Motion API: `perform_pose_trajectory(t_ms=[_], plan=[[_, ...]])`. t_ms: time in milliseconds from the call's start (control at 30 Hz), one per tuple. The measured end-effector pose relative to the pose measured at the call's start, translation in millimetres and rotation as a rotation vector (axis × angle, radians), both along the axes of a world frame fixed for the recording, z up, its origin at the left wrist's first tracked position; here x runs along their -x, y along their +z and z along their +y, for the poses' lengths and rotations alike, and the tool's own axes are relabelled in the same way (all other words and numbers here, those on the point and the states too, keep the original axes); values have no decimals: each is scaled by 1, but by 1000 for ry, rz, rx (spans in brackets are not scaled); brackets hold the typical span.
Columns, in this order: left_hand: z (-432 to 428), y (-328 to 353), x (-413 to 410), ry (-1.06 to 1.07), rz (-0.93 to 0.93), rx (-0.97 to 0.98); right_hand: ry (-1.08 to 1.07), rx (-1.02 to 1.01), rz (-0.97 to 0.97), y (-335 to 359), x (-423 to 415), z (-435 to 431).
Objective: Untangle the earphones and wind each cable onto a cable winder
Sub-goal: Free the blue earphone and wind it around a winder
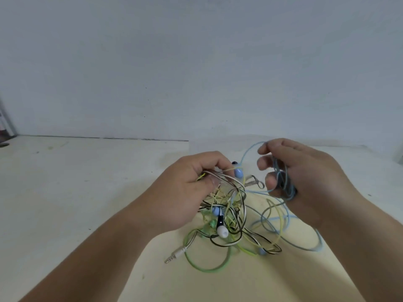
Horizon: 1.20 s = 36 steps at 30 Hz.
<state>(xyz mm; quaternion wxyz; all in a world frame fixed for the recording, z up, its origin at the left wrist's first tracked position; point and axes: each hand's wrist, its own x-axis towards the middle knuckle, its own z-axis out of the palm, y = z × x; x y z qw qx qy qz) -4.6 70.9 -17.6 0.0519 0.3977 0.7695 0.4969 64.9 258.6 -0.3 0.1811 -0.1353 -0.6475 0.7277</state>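
A tangle of earphone cables [231, 214] hangs between my hands above the pale table [87, 192]. It mixes black-and-white, yellow, green and light blue cords. My left hand [196, 188] is shut on a bunch of the black-and-white and yellow strands at the top of the tangle. My right hand [305, 175] holds the light blue cable [283, 184], which is wound in several loops around a dark object in its fingers. A black-and-white earbud [221, 227] dangles below the left hand. A green cable with a white jack plug [176, 253] lies on the table.
A pale blue wall [196, 62] rises behind the table's far edge. A dark object [6, 127] stands at the far left edge. Small metal-looking pieces [254, 182] lie on the table between my hands. Blue cable loops [301, 240] trail to the right.
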Motion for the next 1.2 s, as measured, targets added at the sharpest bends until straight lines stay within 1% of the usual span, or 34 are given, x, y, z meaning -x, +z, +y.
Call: perform_pose_trajectory(t_ms=[100,233,367,533,633,733,800,867,1067,1200], plan=[[1,2,-4,35,9,19,113,-136,-52,-4,1,-4],[4,2,-4,100,28,7,116,-173,-90,-6,2,-9],[5,2,-6,97,4,26,29,-132,-97,-7,3,-6],[4,-3,-6,7,-42,12,-40,-85,-77,-7,4,-3],[6,-6,-5,18,-25,36,6,-57,-45,-5,2,-6],[7,-7,-6,45,59,51,111,71,4,-1,0,-12],[7,-7,-7,46,58,31,187,139,3,0,-1,-15],[8,-8,-8,49,40,23,211,171,-3,0,-1,-16],[7,-7,-1,222,-52,-72,141,196,69,1,1,-10],[5,-1,1,292,-158,-79,92,211,94,-1,4,-4]])
